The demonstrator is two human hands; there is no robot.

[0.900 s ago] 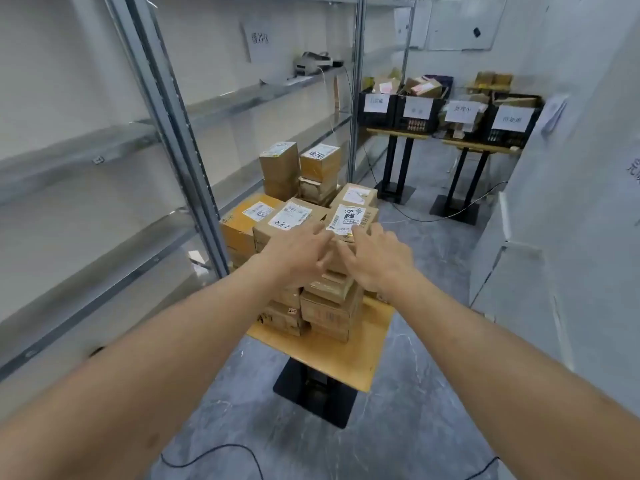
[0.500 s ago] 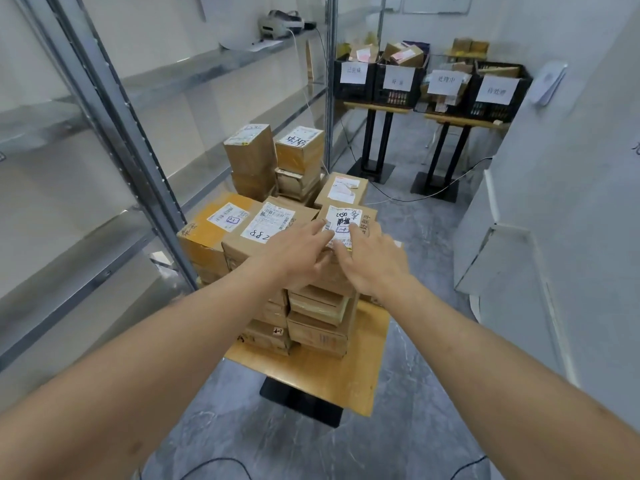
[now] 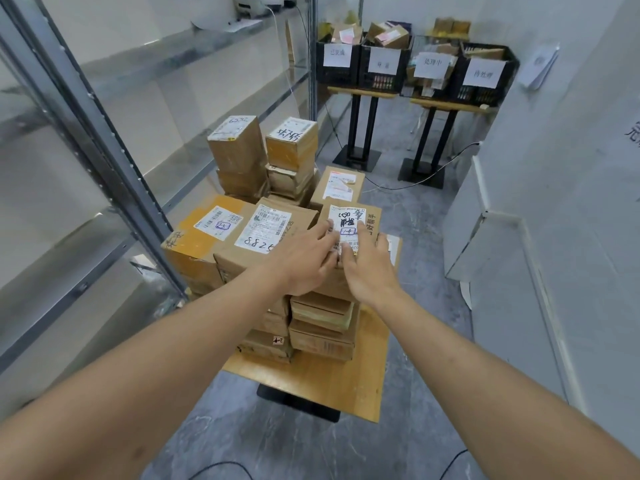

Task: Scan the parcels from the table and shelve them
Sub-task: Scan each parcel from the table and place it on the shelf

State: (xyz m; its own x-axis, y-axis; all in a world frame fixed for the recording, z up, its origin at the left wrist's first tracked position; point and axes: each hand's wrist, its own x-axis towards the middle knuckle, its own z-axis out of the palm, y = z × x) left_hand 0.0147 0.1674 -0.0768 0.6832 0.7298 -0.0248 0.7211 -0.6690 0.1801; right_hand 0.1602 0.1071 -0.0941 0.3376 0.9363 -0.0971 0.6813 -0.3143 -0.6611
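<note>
Several cardboard parcels are stacked on a small wooden table [image 3: 322,382]. The top parcel of the near right stack [image 3: 372,216] is brown with a white handwritten label. My left hand [image 3: 304,258] lies on its left side, fingers straight over the label. My right hand [image 3: 369,265] lies on its right side, fingers straight on the top face. To its left sits a parcel marked 5788 [image 3: 266,230], and beyond that an orange-taped one [image 3: 204,230]. A metal shelving rack [image 3: 104,140] stands at the left.
Taller parcel stacks [image 3: 263,150] stand at the table's far side. Black crates with paper signs [image 3: 415,64] sit on two stands at the back. A white wall and panel [image 3: 519,254] close in the right. Cables trail over the grey floor [image 3: 242,445].
The view has come closer to the table and tilted down. Both hands have settled further onto the top of the labelled parcel.
</note>
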